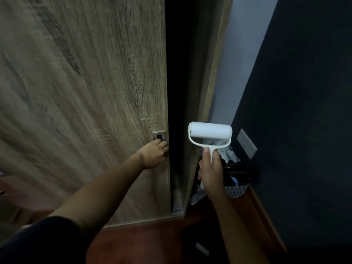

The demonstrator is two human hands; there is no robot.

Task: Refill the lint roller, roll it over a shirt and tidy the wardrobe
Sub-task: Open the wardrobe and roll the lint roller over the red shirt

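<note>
Wardrobe door (85, 92) left, lint roller (210, 133) right, dark gap (179, 73) between.

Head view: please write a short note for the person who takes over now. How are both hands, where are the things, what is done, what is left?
Left hand grips the edge of the wardrobe door, just under its metal pull; a dark gap shows beside the door.
Right hand holds the lint roller by its handle, head up.
Done: a clean white roll sits on the roller.
Left: no shirt in view, so rolling cannot be confirmed; wardrobe not closed.
</note>
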